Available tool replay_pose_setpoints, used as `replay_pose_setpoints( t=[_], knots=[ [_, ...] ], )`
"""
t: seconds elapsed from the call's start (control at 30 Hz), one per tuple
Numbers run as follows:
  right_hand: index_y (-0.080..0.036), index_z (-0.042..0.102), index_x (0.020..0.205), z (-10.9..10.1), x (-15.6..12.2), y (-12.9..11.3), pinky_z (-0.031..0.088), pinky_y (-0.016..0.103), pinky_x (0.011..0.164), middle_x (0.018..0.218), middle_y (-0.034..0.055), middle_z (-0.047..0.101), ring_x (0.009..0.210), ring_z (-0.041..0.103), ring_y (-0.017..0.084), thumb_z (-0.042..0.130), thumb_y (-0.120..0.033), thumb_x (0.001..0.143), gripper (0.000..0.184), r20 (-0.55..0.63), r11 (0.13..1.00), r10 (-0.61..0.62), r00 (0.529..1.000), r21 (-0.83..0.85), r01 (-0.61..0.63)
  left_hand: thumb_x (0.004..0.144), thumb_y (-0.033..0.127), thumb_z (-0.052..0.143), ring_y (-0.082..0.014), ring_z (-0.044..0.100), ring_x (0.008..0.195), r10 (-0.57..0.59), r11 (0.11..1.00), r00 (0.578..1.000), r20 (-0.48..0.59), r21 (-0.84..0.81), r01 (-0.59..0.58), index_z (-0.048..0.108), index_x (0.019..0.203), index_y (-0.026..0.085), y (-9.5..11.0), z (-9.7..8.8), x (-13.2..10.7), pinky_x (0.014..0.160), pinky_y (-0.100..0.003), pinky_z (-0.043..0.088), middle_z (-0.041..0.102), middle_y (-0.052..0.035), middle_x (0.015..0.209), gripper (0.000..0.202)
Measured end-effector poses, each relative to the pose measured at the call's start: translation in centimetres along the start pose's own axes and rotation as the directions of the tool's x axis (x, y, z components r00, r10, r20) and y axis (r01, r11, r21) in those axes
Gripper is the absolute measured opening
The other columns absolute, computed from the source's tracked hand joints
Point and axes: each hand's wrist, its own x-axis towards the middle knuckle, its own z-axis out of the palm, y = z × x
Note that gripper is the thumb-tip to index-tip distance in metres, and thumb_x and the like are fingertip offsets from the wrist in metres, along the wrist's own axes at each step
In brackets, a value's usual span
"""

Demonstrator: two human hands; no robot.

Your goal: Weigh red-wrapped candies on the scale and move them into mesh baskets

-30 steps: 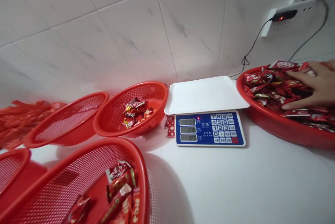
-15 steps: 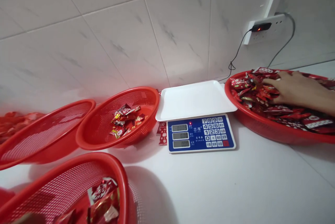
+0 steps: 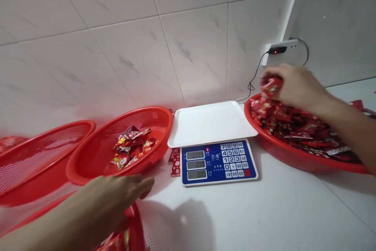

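1. While the right hand (image 3: 289,86) is raised over the full basket (image 3: 289,157), its fingers are closed around red-wrapped sweets (image 3: 272,86), blurred and too bunched to count.
2. Below that hand, more sweets are heaped up to the full basket's rim, mostly red and dark red.
3. Where the left hand (image 3: 123,192) hangs above the near basket (image 3: 136,219), its back is turned up and its fingers point toward the scale (image 3: 219,163); its underside is hidden, so I cannot tell whether it grips anything.
4. Under the left forearm, a few wrappers show inside the near basket, largely covered.
5. Between the full basket and the middle basket (image 3: 75,170) stands the scale, with a white tray (image 3: 211,123) on top and a lit red dot on its blue panel.
6. Inside the middle basket lies a small pile of sweets.
7. Just left of the scale, a spotted red packet (image 3: 175,163) lies on the table (image 3: 264,215).
8. Farther left sits the left basket (image 3: 55,176).
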Motion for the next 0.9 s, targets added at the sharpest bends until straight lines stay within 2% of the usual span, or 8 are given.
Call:
replay_pose_setpoints(
  t=[0.1,0.17,0.27,0.37,0.53,0.67,0.8,0.9],
  knots=[
    [-0.018,0.068,0.086,3.4,1.1,-4.5,0.042,0.029,0.071,0.081,0.0005,0.068,0.075,0.060,0.016,0.074,-0.007,0.069,0.020,0.104,0.916,-0.121,0.987,0.395,0.071,0.067,0.015,0.063,-0.0197,0.068,0.074,0.028,0.996,0.993,0.117,-0.088,-0.018,0.074,0.092,0.031,1.7,-3.9,1.9,0.061,-0.026,0.040,0.075,0.0051,0.084,0.032],
    [-0.019,0.065,0.089,6.6,1.6,-7.2,0.044,0.026,0.070,0.083,-0.0014,0.068,0.078,0.062,0.016,0.072,-0.005,0.067,0.026,0.207,0.780,-0.145,0.967,0.625,-0.017,0.081,0.022,0.063,-0.0164,0.065,0.072,0.130,0.981,0.991,0.017,-0.146,-0.126,0.072,0.094,0.028,2.5,-6.0,4.1,0.063,-0.025,0.041,0.074,0.0039,0.085,0.017],
    [-0.019,0.063,0.096,11.1,1.8,-9.6,0.047,0.025,0.069,0.089,-0.0006,0.070,0.080,0.063,0.015,0.071,-0.005,0.068,0.032,0.298,0.701,-0.129,0.946,0.702,-0.126,0.092,0.024,0.060,-0.0188,0.067,0.083,0.168,0.984,0.961,-0.218,-0.020,-0.177,0.068,0.113,0.023,3.5,-7.2,8.6,0.071,-0.027,0.044,0.074,-0.0032,0.104,0.023],
    [-0.017,0.067,0.102,13.4,1.2,-10.0,0.049,0.026,0.068,0.095,0.0031,0.072,0.082,0.065,0.016,0.069,-0.006,0.070,0.034,0.361,0.727,-0.140,0.922,0.670,-0.152,0.092,0.020,0.064,-0.0249,0.068,0.103,0.117,0.993,0.958,-0.261,0.056,-0.106,0.063,0.128,0.019,4.4,-6.3,13.0,0.079,-0.030,0.046,0.072,-0.0105,0.121,0.036],
    [-0.020,0.070,0.125,12.2,0.1,-8.3,0.055,0.036,0.086,0.113,0.0086,0.073,0.101,0.069,0.024,0.082,-0.020,0.070,0.057,0.429,0.773,-0.196,0.882,0.621,-0.130,0.082,0.021,0.075,-0.0285,0.067,0.111,0.109,0.992,0.970,-0.216,0.079,-0.094,0.061,0.129,0.016,5.7,-4.9,17.0,0.083,-0.030,0.048,0.072,-0.0143,0.125,0.049],
    [-0.023,0.064,0.139,10.1,-0.7,-7.0,0.044,0.042,0.113,0.142,0.0107,0.062,0.134,0.055,0.029,0.079,-0.026,0.078,0.063,0.349,0.821,-0.143,0.926,0.564,-0.085,0.077,0.022,0.079,-0.0270,0.069,0.104,0.071,0.995,0.981,-0.182,0.076,-0.058,0.062,0.126,0.017,5.6,-5.3,17.5,0.078,-0.028,0.048,0.073,-0.0118,0.123,0.052],
    [-0.027,0.064,0.140,8.0,-1.6,-5.9,0.044,0.046,0.114,0.144,0.0077,0.061,0.134,0.056,0.030,0.075,-0.029,0.083,0.058,0.280,0.875,-0.049,0.959,0.474,-0.094,0.080,0.020,0.079,-0.0252,0.069,0.102,0.062,0.996,0.987,-0.149,0.067,-0.053,0.061,0.128,0.018,5.3,-6.0,16.9,0.077,-0.028,0.047,0.073,-0.0100,0.123,0.052],
    [-0.027,0.064,0.140,6.4,-2.0,-5.1,0.045,0.049,0.112,0.143,0.0070,0.062,0.132,0.057,0.031,0.075,-0.029,0.083,0.058,0.205,0.880,-0.032,0.978,0.471,-0.070,0.080,0.018,0.081,-0.0252,0.069,0.102,0.075,0.994,0.976,-0.203,0.095,-0.057,0.063,0.122,0.019,5.4,-6.4,16.3,0.076,-0.029,0.045,0.073,-0.0087,0.122,0.045]
  ],
)
